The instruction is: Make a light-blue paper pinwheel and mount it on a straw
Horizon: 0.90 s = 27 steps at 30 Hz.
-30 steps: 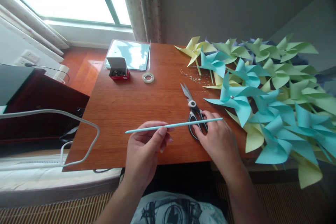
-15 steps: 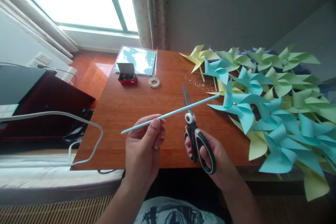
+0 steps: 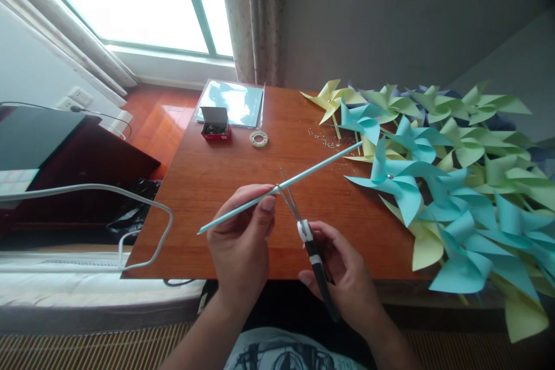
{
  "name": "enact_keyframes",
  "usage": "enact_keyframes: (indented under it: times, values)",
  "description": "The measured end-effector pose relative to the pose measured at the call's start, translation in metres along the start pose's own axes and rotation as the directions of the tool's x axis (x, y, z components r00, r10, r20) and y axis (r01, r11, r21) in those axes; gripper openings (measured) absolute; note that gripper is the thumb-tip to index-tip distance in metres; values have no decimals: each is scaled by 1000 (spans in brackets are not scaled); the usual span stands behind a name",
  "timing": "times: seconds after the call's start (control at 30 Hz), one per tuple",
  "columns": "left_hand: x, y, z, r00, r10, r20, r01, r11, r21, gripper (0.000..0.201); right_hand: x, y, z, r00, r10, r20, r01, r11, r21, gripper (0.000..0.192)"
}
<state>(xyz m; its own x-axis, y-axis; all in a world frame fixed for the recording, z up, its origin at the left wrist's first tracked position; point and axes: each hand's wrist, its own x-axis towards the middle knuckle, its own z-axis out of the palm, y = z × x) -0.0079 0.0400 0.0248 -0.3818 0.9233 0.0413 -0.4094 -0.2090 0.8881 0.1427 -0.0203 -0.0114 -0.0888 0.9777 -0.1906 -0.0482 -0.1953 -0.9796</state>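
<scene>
Cutting step: above the counter [image 3: 208, 173], the left hand [image 3: 243, 243] is pinching a thin blue stick [image 3: 277, 189] while the right hand [image 3: 342, 277] is gripping scissors [image 3: 303, 225], blades meeting the stick beside the left fingertips; next, probably a firm squeeze.

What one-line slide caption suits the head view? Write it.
Left hand holds blue stick; right hand sets scissors against it.

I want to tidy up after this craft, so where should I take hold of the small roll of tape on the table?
The tape roll lies flat on the wooden table, hole up, clear of the red box. Probably best to come straight down from above, one finger in the hole and the thumb on the outer rim, since its low edge offers little for a side grip.
</scene>
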Motion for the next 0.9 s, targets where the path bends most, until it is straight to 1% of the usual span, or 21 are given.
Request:
enact_keyframes:
  times: [0.1,0.2,0.27,0.43,0.67,0.77,0.9]
  values:
    - [-3,-4,-4,999,-15,46,14,1000,9,12,1,0,2,1000,-26,-5,26,1000,12,61]
    - [-3,-7,-7,996,-68,54,69,997,-29,12,1,0,3,999,-38,4,37,999,34,62]
    - [-3,-8,-8,995,-83,54,85,996,-35,12,1,-1,4,999,-40,14,39,998,47,62]
    - [-6,-11,-12,992,-92,80,91,996,19,12,2,-2,4,999,-27,35,24,997,71,63]
    - [-7,-13,-11,991,-117,66,117,993,11,10,4,0,3,999,-28,39,24,995,93,63]
    - [-6,-13,-11,989,-127,71,126,992,11,10,5,-1,3,999,-15,36,12,996,90,63]
    - [-6,-13,-10,988,-148,47,148,989,10,9,5,-3,1,1000,-4,29,2,997,71,62]
